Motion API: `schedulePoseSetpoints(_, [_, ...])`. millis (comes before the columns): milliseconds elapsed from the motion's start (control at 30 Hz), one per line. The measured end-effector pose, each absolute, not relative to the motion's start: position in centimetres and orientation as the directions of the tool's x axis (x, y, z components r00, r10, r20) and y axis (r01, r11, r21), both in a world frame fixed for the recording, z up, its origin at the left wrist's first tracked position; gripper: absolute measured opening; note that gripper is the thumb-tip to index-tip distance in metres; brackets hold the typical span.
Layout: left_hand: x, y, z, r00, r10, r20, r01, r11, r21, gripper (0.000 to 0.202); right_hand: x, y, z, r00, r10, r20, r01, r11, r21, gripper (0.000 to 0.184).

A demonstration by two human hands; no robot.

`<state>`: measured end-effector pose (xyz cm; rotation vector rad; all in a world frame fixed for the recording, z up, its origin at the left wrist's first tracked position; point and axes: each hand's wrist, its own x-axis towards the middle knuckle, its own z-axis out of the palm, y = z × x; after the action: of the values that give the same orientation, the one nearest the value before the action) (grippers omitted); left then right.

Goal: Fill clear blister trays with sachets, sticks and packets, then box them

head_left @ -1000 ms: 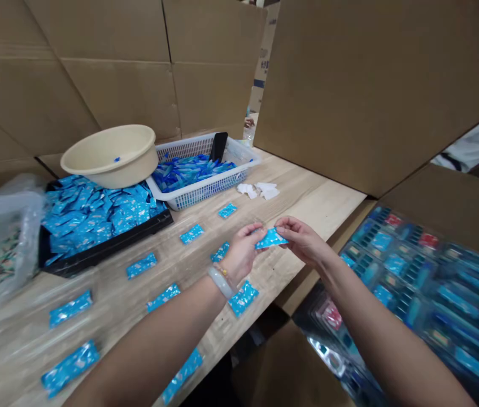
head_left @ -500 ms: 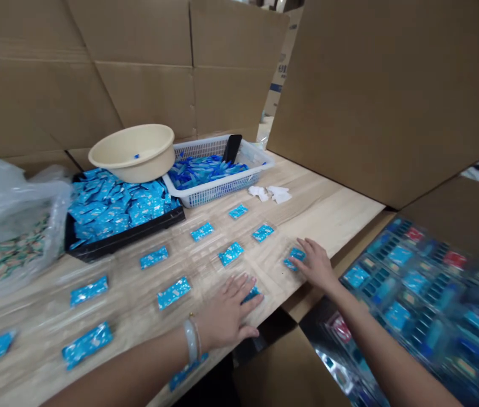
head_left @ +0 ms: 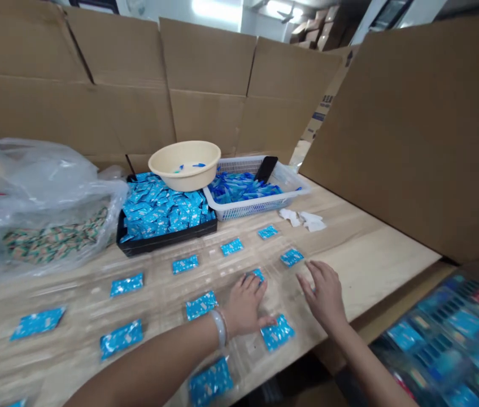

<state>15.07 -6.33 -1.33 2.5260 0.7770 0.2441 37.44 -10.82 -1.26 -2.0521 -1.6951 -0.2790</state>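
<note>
While blue sachets (head_left: 201, 305) are laid out in clear trays (head_left: 167, 294) on the worktop (head_left: 375, 265), one sachet (head_left: 257, 275) is covered by the open left hand (head_left: 244, 305); the released right hand (head_left: 324, 294) is held just beside another sachet (head_left: 291, 257).

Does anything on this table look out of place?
Two things do: a black phone-like slab leans inside the white plastic basket among blue sachets, and crumpled white scraps lie loose on the wooden table, unlike the orderly rows of blue packets.
</note>
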Motion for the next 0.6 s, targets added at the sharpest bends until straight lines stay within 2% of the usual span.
schedulePoseSetpoints(133, [13.4, -3.1, 1.3, 0.824, 0.554, 0.119, 0.430, -0.748, 0.505, 0.065, 34.5, -3.9, 3.2, 0.170, 0.887, 0.428, 0.934, -0.007, -0.358, 0.033])
schedulePoseSetpoints(200, [11.9, 0.1, 3.5, 0.788, 0.584, 0.197, 0.426, -0.746, 0.511, 0.053, 33.5, 1.0, 5.7, 0.145, 0.864, 0.482, 0.930, 0.047, -0.363, 0.035])
schedulePoseSetpoints(267, [10.5, 3.9, 5.8, 0.720, 0.641, 0.267, 0.440, -0.719, 0.539, 0.041, 32.7, 6.5, 8.0, 0.049, 0.884, 0.466, 0.941, 0.115, -0.318, 0.039])
schedulePoseSetpoints(333, [9.8, 8.2, 7.6, 0.655, 0.691, 0.306, 0.442, -0.679, 0.586, 0.032, 32.4, 12.0, 9.4, -0.042, 0.958, 0.284, 0.967, 0.111, -0.230, 0.040])
schedulePoseSetpoints(433, [11.2, 14.7, 8.9, 0.536, 0.805, 0.255, 0.448, -0.527, 0.722, 0.015, 32.7, 18.8, 9.4, -0.026, 0.998, -0.057, 0.996, 0.021, -0.081, 0.038])
schedulePoseSetpoints(500, [13.4, 18.8, 8.7, 0.402, 0.907, 0.127, 0.458, -0.319, 0.829, 0.010, 33.5, 22.0, 8.1, 0.022, 0.986, -0.167, 0.999, -0.028, -0.030, 0.041])
schedulePoseSetpoints(600, [17.4, 24.2, 7.1, 0.256, 0.966, -0.047, 0.463, -0.079, 0.883, 0.021, 35.0, 24.8, 5.3, 0.095, 0.960, -0.262, 0.995, -0.095, 0.014, 0.063])
